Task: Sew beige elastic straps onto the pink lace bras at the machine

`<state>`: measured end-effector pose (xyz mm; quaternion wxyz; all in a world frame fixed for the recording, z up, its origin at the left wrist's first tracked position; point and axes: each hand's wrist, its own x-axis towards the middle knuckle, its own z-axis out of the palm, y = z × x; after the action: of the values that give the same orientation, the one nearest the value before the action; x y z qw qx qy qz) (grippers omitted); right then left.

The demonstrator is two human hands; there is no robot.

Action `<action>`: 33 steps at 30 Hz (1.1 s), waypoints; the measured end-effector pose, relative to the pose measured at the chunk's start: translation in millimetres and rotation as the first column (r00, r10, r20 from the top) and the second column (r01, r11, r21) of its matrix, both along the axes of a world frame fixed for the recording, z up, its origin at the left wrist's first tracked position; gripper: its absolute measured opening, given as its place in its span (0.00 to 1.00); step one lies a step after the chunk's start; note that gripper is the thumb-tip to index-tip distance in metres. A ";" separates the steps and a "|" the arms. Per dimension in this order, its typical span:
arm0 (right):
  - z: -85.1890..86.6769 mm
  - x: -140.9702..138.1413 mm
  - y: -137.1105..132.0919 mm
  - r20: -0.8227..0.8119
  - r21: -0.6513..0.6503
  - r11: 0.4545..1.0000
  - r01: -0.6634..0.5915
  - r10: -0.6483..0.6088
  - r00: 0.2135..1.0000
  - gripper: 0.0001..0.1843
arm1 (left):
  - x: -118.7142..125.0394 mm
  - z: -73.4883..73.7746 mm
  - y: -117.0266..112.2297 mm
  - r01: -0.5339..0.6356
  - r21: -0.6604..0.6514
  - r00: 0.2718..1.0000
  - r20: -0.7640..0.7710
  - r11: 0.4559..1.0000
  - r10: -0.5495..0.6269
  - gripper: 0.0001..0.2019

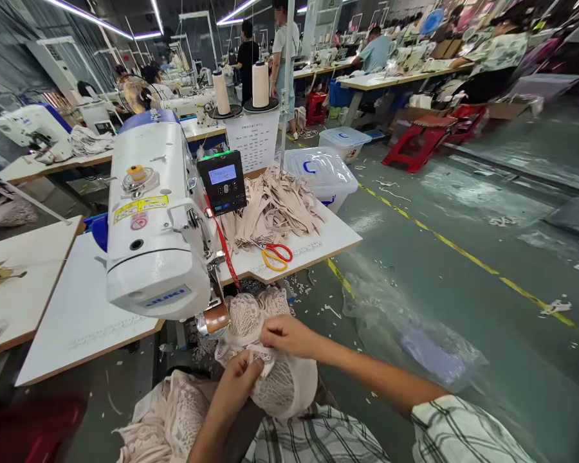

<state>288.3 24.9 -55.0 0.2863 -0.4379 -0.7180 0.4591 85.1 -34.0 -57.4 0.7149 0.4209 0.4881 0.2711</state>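
Note:
A beige lace bra (pixel 284 386) with rounded cups lies over my lap, just below the sewing machine's (pixel 159 218) front end. My left hand (pixel 241 376) pinches the fabric at the middle of the bra. Slightly higher and to the right, my right hand (pixel 284 335) has its fingers closed on the same bra. The fingertips of both hands are close together, and what lies between them is partly hidden. More beige lace pieces (pixel 174 418) are heaped to the left of my left forearm.
A pile of beige fabric strips (pixel 275 206) lies on the white sewing table (pixel 338 241), with red-and-orange scissors (pixel 277 256) at its front. A control panel (pixel 222 182) stands beside the machine. Lidded plastic boxes (pixel 321 170) sit behind. Plastic bags (pixel 415 334) lie on the floor at right.

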 end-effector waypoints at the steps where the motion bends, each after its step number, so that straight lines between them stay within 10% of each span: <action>1: 4.8 5.4 18.7 0.138 0.122 0.990 0.068 -0.085 0.987 0.25 | 1.8 -1.2 -0.6 -0.029 0.012 0.999 -0.023 1.000 0.029 0.28; 6: 34.7 42.3 145.0 0.281 0.336 0.827 0.451 -0.545 0.790 0.18 | 0.7 10.9 2.3 -0.033 0.113 0.994 -0.104 0.993 0.044 0.27; 11: 58.3 66.9 210.1 0.316 0.409 0.792 0.454 -0.589 0.744 0.12 | -14.1 23.7 4.4 -0.133 -0.016 0.991 -0.002 0.991 0.133 0.24; 15: 61.6 60.0 158.4 0.289 0.429 0.827 0.365 -0.508 0.811 0.19 | -27.2 33.3 -4.2 -0.211 0.023 0.978 -0.001 0.977 0.211 0.19; 18: 57.3 36.4 75.8 0.306 0.315 0.945 -0.089 -0.013 0.952 0.12 | -26.0 50.0 -15.3 -0.057 0.339 0.971 -0.198 0.939 0.131 0.14; 20: 57.0 15.2 25.2 0.260 0.203 0.764 -0.613 0.561 0.786 0.06 | -19.2 61.9 -19.9 0.114 0.527 0.941 -0.329 0.842 0.079 0.08; 22: 60.5 -1.9 -5.5 0.219 0.171 0.668 -0.724 0.691 0.689 0.05 | -11.2 69.1 -19.8 0.214 0.548 0.909 -0.415 0.809 0.041 0.10; 27: 60.5 10.1 9.1 -0.088 -0.117 0.968 -0.220 0.211 0.974 0.13 | -15.4 58.3 -8.8 0.382 0.156 0.885 -0.343 0.911 -0.313 0.19; 29: 49.6 30.3 30.6 -0.341 -0.376 0.926 0.012 -0.150 0.928 0.20 | -27.6 50.5 -5.7 0.386 0.113 0.894 -0.292 0.916 -0.341 0.24; 33: 17.9 53.6 54.0 -0.589 -0.691 0.722 0.034 -0.590 0.552 0.23 | -44.4 47.3 -2.1 0.341 0.097 0.916 -0.259 0.935 -0.307 0.27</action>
<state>341.9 79.0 -37.1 0.4930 -0.3886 -0.2343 0.7424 40.8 -36.2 -10.1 0.6545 0.5747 0.4739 0.1293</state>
